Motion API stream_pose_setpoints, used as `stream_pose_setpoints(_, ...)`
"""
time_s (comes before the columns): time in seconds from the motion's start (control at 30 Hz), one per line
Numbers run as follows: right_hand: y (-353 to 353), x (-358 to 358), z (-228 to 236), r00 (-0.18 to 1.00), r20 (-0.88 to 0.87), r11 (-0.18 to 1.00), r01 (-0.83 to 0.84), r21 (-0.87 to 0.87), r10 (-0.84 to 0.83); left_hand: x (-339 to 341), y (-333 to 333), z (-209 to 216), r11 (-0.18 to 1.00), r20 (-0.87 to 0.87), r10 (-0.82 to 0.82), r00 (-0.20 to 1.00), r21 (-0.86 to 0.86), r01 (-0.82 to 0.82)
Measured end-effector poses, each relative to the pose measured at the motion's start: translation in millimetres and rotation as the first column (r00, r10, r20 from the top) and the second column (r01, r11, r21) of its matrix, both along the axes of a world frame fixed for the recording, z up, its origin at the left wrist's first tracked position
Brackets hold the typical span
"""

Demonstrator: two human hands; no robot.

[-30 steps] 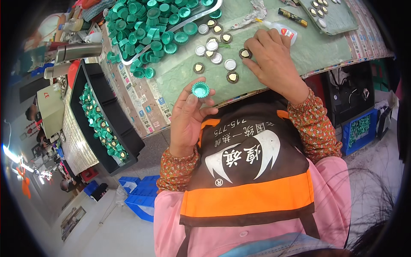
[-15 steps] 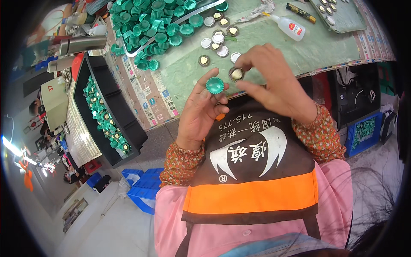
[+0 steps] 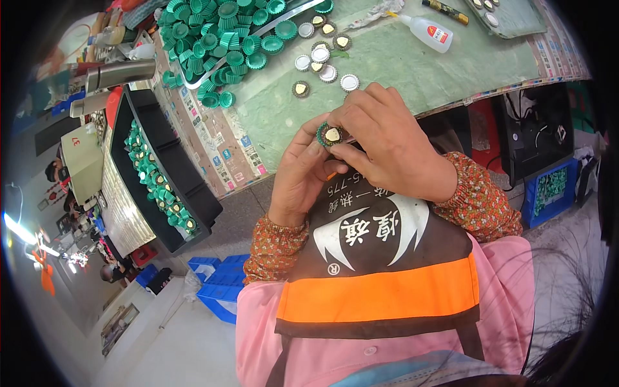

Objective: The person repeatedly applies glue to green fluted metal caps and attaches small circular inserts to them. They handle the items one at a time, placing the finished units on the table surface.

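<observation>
My left hand [image 3: 298, 164] pinches a small green fluted cup [image 3: 319, 134] by its edge over the table's near edge. Against the cup's open face lies a dark crimped bottle cap [image 3: 333, 135] with a cream-coloured centre, gripped by the fingertips of my right hand [image 3: 387, 138]. Only the left rim of the cup shows; the cap covers the rest. Beyond my hands, several loose caps [image 3: 300, 89] rest on the green work surface [image 3: 271, 122], some with cream centres and others white side up. A large heap of green cups [image 3: 229, 42] fills the far left.
A white squeeze bottle [image 3: 431, 34] and a dark tube [image 3: 446, 11] lie at the far right, near a tray [image 3: 516, 32] holding caps. Left of the table is a black bin [image 3: 187, 122] with filled green cups. Blue crates [image 3: 222, 284] stand on the floor.
My right hand has moved left and brought the cap onto the green cup in my left hand. Earlier the cup faced up uncovered and the two were apart.
</observation>
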State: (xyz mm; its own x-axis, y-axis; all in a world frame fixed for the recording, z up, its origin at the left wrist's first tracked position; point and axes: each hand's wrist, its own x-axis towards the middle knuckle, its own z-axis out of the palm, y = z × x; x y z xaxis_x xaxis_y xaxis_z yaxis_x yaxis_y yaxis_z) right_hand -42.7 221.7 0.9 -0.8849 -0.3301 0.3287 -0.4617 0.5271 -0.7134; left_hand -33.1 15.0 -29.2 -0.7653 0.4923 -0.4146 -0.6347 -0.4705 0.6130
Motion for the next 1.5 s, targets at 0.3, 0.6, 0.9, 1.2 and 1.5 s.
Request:
stream_pose_setpoints(0.3,-1.5,2.8,-1.2,0.998,-0.056,1.000,0.013,0.007,-0.013,2.9,2.0,0.4,0.998,0.021,0.016,1.000,-0.054,-0.015)
stream_pose_setpoints(0.6,-1.5,6.1,-5.9,0.995,-0.097,1.000,0.015,-0.018,-0.017,4.5,2.5,1.0,1.000,0.033,-0.002,0.999,-0.022,0.003)
stream_pose_setpoints(0.9,-4.0,7.8,-10.0,0.990,-0.138,1.000,0.002,0.019,0.000,8.4,7.7,6.8,0.981,-0.085,-0.037,0.996,-0.192,0.020)
stream_pose_setpoints(1.2,-8.9,9.8,-26.5,0.983,-0.180,1.000,-0.028,0.005,0.029,11.9,13.0,14.9,0.890,-0.218,-0.115,0.969,-0.456,0.003)
stream_pose_setpoints(1.5,-1.7,11.6,-31.6,0.962,0.271,0.945,0.052,-0.323,0.039,9.7,18.8,8.8,0.890,-0.208,-0.045,0.977,-0.453,-0.056)
